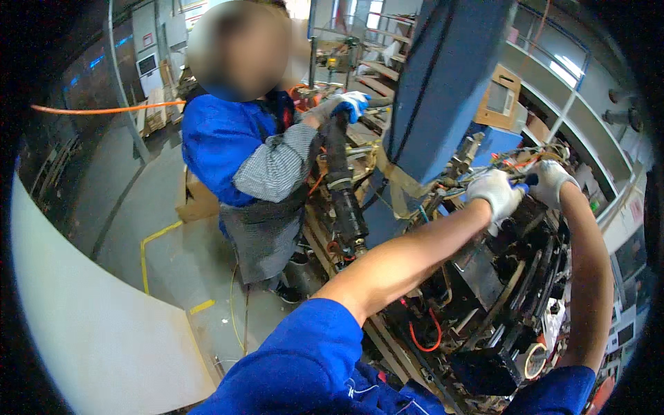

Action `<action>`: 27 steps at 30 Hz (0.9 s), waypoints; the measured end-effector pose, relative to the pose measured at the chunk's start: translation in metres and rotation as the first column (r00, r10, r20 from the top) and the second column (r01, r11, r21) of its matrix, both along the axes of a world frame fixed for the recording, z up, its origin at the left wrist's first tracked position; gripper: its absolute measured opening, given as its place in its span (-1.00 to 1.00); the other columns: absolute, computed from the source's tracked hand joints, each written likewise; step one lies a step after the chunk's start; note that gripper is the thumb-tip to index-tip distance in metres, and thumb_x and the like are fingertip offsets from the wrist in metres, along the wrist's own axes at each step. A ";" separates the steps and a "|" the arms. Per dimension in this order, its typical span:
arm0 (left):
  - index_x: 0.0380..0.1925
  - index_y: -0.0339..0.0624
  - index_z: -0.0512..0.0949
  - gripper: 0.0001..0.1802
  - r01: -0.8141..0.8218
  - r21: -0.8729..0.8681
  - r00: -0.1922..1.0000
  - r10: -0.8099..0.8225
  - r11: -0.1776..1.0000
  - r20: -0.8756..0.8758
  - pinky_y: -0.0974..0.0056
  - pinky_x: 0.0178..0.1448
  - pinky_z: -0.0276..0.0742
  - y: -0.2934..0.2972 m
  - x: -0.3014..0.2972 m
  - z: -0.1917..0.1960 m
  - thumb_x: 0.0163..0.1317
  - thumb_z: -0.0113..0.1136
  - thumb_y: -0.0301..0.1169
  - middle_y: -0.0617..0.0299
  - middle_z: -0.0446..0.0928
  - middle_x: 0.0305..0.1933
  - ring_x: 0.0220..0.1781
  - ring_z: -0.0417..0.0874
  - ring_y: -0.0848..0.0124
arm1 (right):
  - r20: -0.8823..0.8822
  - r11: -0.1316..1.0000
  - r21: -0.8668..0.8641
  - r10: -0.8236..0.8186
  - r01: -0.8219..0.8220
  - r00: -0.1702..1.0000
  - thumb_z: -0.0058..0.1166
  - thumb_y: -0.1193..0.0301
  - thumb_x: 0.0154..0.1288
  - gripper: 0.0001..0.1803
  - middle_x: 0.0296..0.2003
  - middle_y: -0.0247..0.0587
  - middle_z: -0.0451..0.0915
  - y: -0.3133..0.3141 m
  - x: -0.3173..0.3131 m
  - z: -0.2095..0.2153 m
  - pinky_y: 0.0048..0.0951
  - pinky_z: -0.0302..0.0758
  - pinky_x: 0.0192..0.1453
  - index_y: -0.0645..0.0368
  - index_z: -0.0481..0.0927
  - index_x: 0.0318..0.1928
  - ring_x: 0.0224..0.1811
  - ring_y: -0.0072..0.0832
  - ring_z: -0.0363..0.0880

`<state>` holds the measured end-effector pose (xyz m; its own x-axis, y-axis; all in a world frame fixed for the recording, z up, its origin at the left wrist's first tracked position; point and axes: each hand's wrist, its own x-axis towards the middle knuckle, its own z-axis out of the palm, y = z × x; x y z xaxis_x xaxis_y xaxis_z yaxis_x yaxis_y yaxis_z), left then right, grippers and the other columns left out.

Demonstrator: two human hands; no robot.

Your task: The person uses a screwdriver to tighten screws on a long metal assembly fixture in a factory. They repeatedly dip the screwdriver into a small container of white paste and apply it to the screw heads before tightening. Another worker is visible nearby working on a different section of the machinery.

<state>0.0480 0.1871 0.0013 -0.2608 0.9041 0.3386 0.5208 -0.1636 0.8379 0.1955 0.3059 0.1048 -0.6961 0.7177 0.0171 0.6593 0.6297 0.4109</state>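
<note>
My left hand, in a white knitted glove with blue fingertips, reaches out over the cluttered workbench with its fingers curled. Just to its right is my right hand, gloved the same way, its fingers bent inward toward the left one. The two hands almost meet; whatever they grip between them is small or hidden by the gloves. Right behind them lies a heap of metal fittings and wires. Below the hands spread dark metal rods and parts.
A co-worker in a blue jacket stands at the left, a gloved hand on a black cylinder. A big blue-grey column rises between us. A roll of tape, a red cable loop and a white panel are nearer.
</note>
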 end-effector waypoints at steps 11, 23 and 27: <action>-0.30 -0.04 0.59 -0.71 0.522 0.045 0.458 -0.325 0.852 0.828 0.09 -0.54 0.57 0.016 -0.014 -0.021 0.49 0.11 -0.10 0.21 0.60 -0.45 -0.58 0.63 0.19 | 0.178 0.995 0.003 -0.094 0.095 0.979 0.23 0.33 0.10 -0.65 -0.15 0.03 0.74 -0.016 -0.045 -0.001 -0.14 0.68 -0.01 0.13 0.73 -0.07 -0.08 -0.09 0.74; -0.33 -0.04 0.65 -0.85 0.068 0.503 0.578 0.377 0.862 -0.724 -0.01 0.03 0.45 0.011 -0.003 -0.011 0.29 0.15 -0.29 0.07 0.69 -0.26 -0.12 0.68 0.07 | 0.106 0.999 -0.032 0.015 -0.012 0.994 0.21 0.27 0.26 -0.55 0.04 0.01 0.72 -0.032 -0.037 0.000 -0.27 0.61 0.20 -0.06 0.69 0.18 0.09 -0.14 0.71; -0.14 -0.17 0.68 -0.53 0.101 -0.007 0.994 -0.102 0.995 -0.049 0.09 -0.12 0.60 0.020 -0.013 -0.010 0.37 0.21 0.05 0.01 0.72 -0.28 -0.29 0.73 0.07 | 0.040 0.992 0.018 0.122 -0.123 0.992 0.22 0.17 0.16 -0.60 -0.10 0.02 0.76 -0.012 -0.025 -0.004 -0.18 0.66 0.05 0.09 0.77 -0.06 -0.05 -0.11 0.75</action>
